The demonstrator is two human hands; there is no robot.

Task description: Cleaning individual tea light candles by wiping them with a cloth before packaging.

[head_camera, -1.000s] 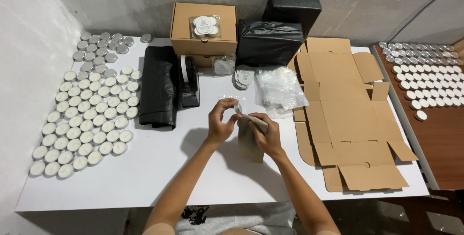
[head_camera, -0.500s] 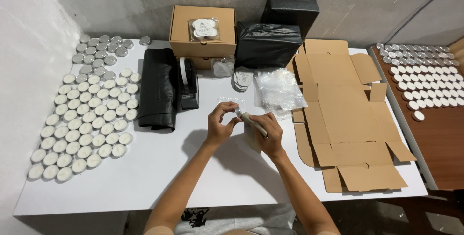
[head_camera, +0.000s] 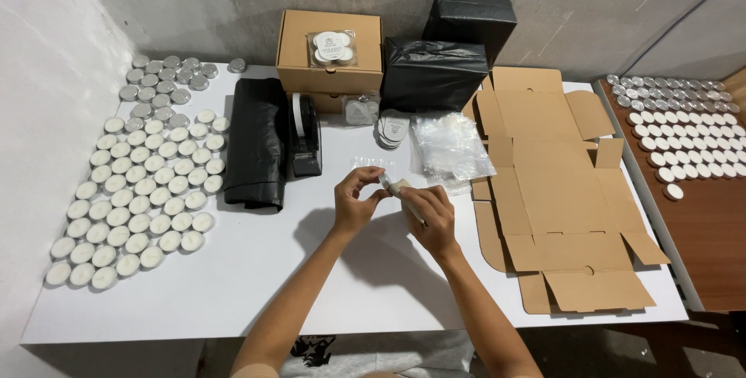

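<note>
Both hands work above the middle of the table point(head_camera: 233, 285), towards its front edge. The left hand point(head_camera: 356, 201) pinches the near end of a small clear bag point(head_camera: 371, 165) between thumb and fingertips. The right hand point(head_camera: 429, 215) is curled around a pale, narrow item point(head_camera: 400, 189) whose tip meets the left fingers; what that item is cannot be told.

Done, as far as visible: one closed brown box point(head_camera: 330, 52) stands at the back edge with a bagged set of candles point(head_camera: 329, 46) on its lid. A few more small packs point(head_camera: 392, 128) lie just in front of it.

Left: many loose tealights point(head_camera: 140, 191) cover the left edge in rows, with darker ones at the back left corner. A stock of clear bags point(head_camera: 452, 147) lies right of centre, unfilled. A flat carton point(head_camera: 548, 191) lies unfolded at the right edge. A tape dispenser point(head_camera: 305, 135) stands beside a black bag point(head_camera: 255, 141).

Judgement: packing is at an early stage; most candles remain unbagged and the second carton is not yet assembled.
</note>
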